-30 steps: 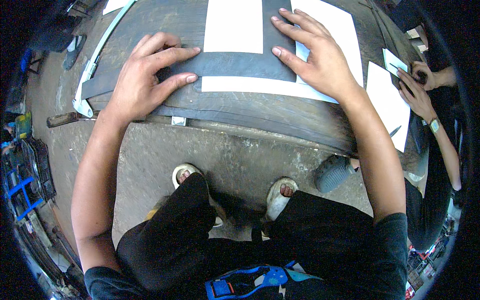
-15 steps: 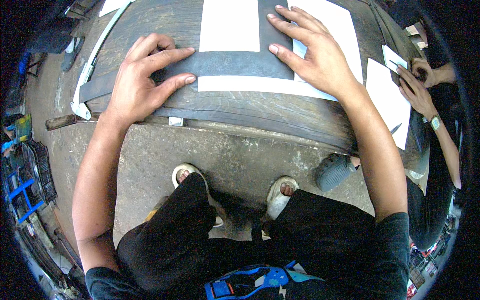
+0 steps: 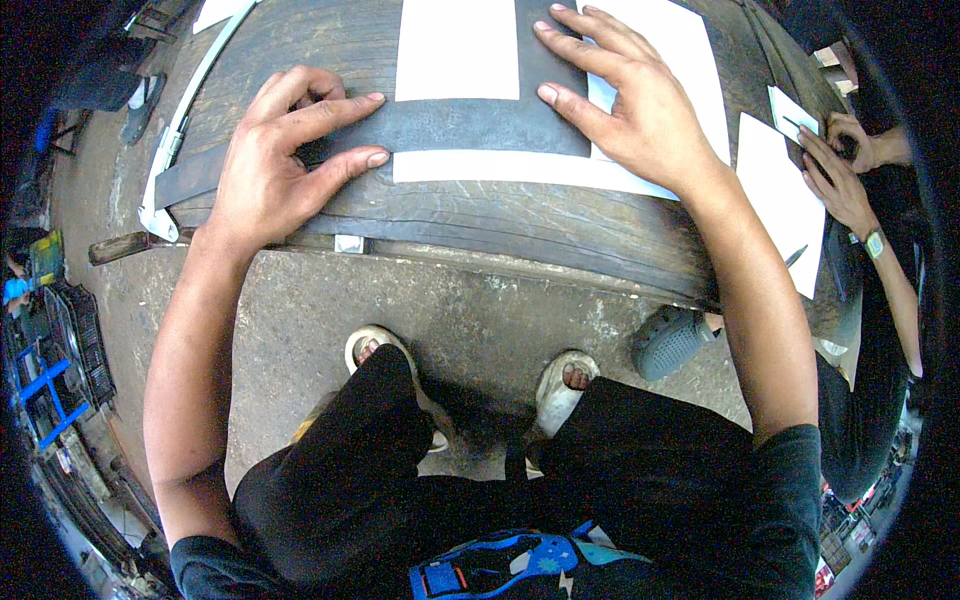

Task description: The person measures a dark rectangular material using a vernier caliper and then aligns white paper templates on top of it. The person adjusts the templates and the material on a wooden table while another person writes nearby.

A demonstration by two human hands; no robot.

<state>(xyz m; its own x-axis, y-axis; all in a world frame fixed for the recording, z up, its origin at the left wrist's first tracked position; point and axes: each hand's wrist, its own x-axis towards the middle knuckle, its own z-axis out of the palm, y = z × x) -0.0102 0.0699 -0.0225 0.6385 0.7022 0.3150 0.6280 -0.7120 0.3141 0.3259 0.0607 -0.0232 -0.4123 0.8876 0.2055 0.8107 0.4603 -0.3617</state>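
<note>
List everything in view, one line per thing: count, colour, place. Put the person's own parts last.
wooden table: one, dark brown, upper half of the view.
dark strip: one, grey-black, flat across the table under both hands.
white sheets: several, on the table, partly under the strip and off to the right.
white-handled tool: one, at the table's left edge.
co-worker's hands: two, at the right edge, over a white sheet.
concrete floor: grey, below the table.
crates: dark and blue, far left.
sandals: two, pale, on the person's feet.
left hand: flat on the strip's left part.
right hand: spread on the strip's right end.
</note>
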